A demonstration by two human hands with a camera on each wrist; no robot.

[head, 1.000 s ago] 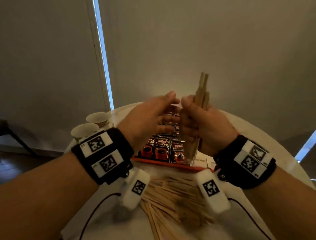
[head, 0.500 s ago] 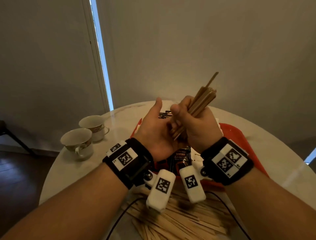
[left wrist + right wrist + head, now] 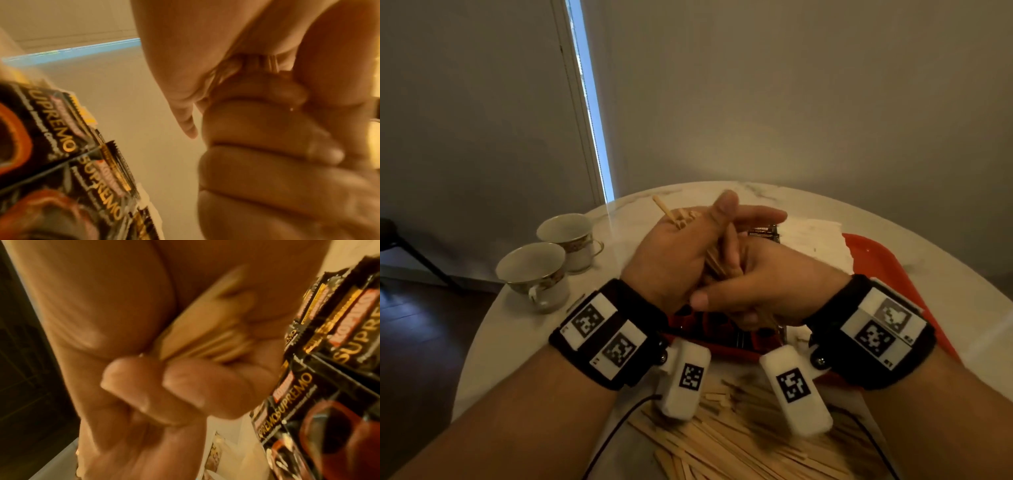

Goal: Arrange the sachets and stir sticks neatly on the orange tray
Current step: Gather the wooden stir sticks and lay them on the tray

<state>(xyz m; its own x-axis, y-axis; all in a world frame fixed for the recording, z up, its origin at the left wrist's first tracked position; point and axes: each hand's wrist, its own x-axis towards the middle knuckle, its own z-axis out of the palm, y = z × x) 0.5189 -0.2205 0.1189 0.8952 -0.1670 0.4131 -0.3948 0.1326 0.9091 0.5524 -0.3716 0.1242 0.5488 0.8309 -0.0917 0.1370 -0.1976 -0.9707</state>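
Note:
Both hands meet above the orange tray (image 3: 877, 254), clasped round one bundle of wooden stir sticks (image 3: 674, 216). My left hand (image 3: 750, 214) wraps the bundle from the left, thumb up, and stick ends poke out past it to the far left. From the right, my right hand (image 3: 726, 305) curls its fingers round the lower part, as the right wrist view shows with the stir sticks (image 3: 205, 331) between palm and fingertips. Black coffee sachets (image 3: 763, 231) lie in rows on the tray under the hands, seen close as sachets (image 3: 61, 146) and sachets (image 3: 329, 353).
A heap of loose stir sticks (image 3: 739, 442) lies on the round marble table near its front edge. Two teacups (image 3: 534, 270) stand at the left. White paper (image 3: 815, 240) lies at the tray's far end. The wall is close behind the table.
The bundle has tipped from upright to pointing far left. My left hand, open beside it before, now wraps it together with the right, and both hands have dropped lower over the tray.

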